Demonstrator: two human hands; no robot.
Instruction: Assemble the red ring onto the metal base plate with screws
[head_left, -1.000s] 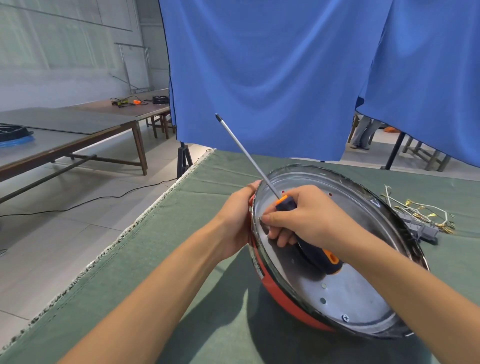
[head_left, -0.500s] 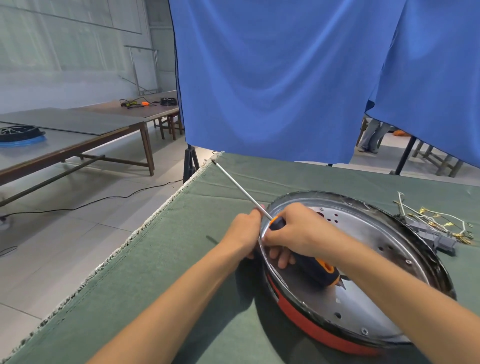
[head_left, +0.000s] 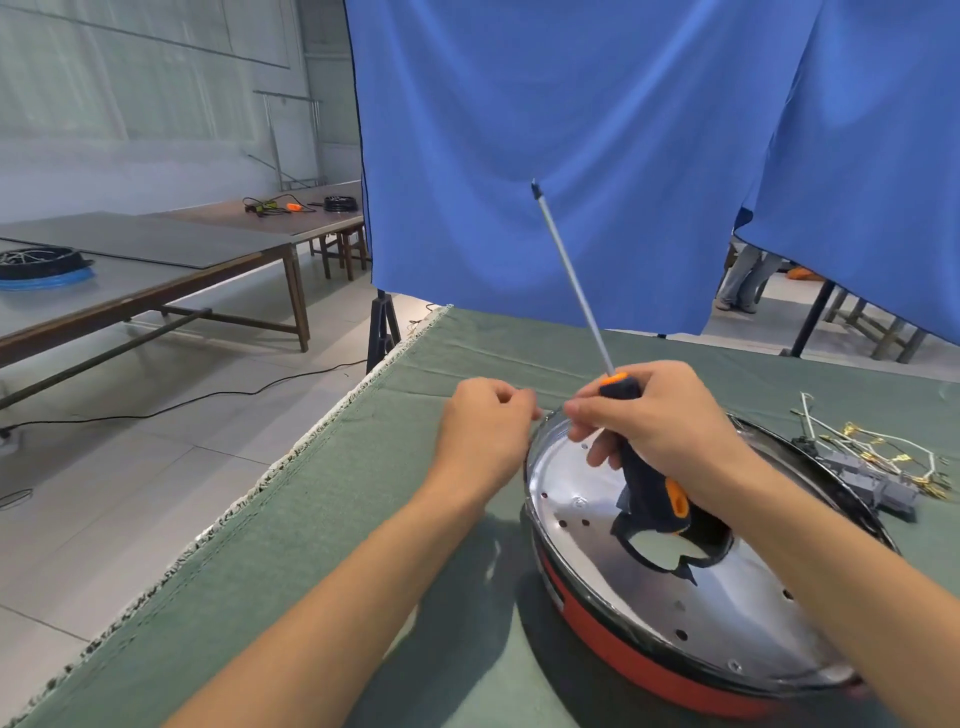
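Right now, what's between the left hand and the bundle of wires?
In the head view, the right hand gripping the screwdriver, above the metal plate, lies between the left hand and the wires.

Plate (head_left: 597, 566) on ring (head_left: 623, 644), wires (head_left: 872, 462) right.

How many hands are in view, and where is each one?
2. The left hand is at the far left rim of the metal base plate. The right hand is above the plate, gripping the screwdriver. None seems hidden.
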